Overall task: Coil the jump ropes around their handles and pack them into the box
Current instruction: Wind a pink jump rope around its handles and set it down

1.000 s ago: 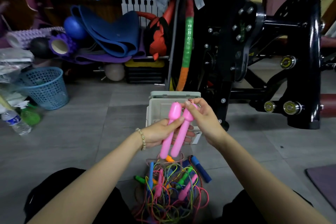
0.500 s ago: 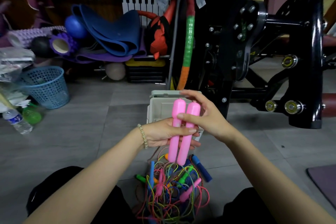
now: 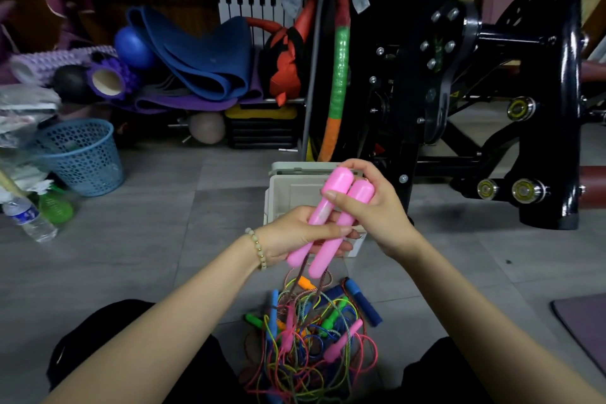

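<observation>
Gripping the paired pink handles (image 3: 328, 246) just in front of the open box (image 3: 292, 193), left hand (image 3: 295, 234) is curling round their middle while right hand (image 3: 373, 210) is pinching the tops; they're looking light, rigid, likely slick, so I'm favouring a mid-handle hold, with the limp cord (image 3: 323, 282) trailing into the floor tangle (image 3: 311, 341).

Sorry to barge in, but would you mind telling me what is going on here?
A seated person is holding a pair of pink handles side by side. The left hand grips them lower down and the right hand pinches them near the top. Their cord hangs uncoiled into a tangled pile of ropes between the knees. The open box sits just behind the hands.
</observation>
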Demonstrator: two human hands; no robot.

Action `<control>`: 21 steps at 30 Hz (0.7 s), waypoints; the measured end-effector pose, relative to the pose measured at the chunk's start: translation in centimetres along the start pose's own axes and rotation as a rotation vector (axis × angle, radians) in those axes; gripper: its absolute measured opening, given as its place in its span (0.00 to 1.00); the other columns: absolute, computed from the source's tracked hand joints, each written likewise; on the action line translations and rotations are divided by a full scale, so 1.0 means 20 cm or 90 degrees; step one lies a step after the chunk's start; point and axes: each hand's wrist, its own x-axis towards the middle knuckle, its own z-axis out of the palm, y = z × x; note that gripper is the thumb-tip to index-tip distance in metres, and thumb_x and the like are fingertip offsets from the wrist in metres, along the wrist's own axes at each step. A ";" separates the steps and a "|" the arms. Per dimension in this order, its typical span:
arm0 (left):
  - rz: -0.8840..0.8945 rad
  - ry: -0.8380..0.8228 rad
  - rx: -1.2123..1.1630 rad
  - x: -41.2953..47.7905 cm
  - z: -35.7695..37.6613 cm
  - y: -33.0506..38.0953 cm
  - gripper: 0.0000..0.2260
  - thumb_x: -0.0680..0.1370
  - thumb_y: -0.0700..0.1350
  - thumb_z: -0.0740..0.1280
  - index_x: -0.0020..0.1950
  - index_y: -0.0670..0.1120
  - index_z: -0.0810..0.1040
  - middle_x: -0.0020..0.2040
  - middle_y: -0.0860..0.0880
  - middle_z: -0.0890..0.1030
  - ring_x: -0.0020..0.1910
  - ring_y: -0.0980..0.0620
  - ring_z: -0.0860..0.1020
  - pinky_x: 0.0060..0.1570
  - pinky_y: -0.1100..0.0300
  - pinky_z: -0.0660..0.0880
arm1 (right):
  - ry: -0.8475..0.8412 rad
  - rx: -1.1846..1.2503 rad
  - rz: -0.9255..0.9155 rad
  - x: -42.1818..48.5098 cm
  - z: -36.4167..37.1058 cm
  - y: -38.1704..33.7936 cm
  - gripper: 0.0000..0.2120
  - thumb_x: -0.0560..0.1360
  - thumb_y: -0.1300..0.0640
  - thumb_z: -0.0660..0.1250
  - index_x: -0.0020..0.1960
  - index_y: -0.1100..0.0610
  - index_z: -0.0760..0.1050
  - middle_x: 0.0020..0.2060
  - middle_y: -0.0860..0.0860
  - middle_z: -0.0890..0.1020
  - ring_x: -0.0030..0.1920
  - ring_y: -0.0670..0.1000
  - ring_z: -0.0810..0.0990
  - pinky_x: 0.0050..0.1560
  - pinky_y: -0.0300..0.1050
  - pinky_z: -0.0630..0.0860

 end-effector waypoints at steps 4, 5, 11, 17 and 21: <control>0.038 0.064 0.083 0.00 0.01 -0.07 0.19 0.73 0.33 0.70 0.57 0.42 0.65 0.48 0.43 0.83 0.41 0.49 0.83 0.44 0.56 0.81 | 0.030 -0.021 0.004 0.03 -0.06 0.01 0.19 0.70 0.63 0.73 0.59 0.57 0.72 0.52 0.56 0.80 0.51 0.55 0.81 0.53 0.48 0.79; 0.039 0.071 0.061 0.01 0.01 -0.08 0.22 0.73 0.33 0.70 0.59 0.44 0.62 0.48 0.43 0.83 0.42 0.46 0.83 0.46 0.54 0.81 | 0.018 -0.027 0.003 0.03 -0.06 0.00 0.19 0.71 0.62 0.73 0.59 0.56 0.72 0.52 0.56 0.80 0.52 0.56 0.81 0.54 0.49 0.79; 0.022 0.043 -0.032 0.03 0.02 -0.08 0.31 0.73 0.33 0.69 0.67 0.49 0.55 0.47 0.44 0.85 0.41 0.44 0.84 0.49 0.49 0.80 | -0.014 -0.036 -0.006 0.04 -0.04 -0.03 0.19 0.70 0.64 0.72 0.59 0.59 0.71 0.49 0.52 0.79 0.48 0.49 0.80 0.51 0.45 0.78; 0.039 -0.002 0.016 0.04 0.02 -0.07 0.26 0.74 0.32 0.67 0.66 0.51 0.64 0.46 0.45 0.85 0.43 0.47 0.83 0.47 0.54 0.81 | -0.039 -0.033 0.018 0.04 -0.05 -0.02 0.20 0.70 0.64 0.72 0.60 0.59 0.71 0.47 0.53 0.79 0.44 0.49 0.80 0.48 0.45 0.81; 0.017 -0.024 0.058 0.02 0.02 -0.07 0.09 0.75 0.34 0.67 0.54 0.42 0.75 0.43 0.49 0.85 0.42 0.52 0.84 0.46 0.60 0.80 | -0.056 -0.063 0.007 0.04 -0.05 -0.01 0.20 0.70 0.64 0.73 0.59 0.56 0.71 0.46 0.54 0.81 0.44 0.52 0.81 0.48 0.48 0.80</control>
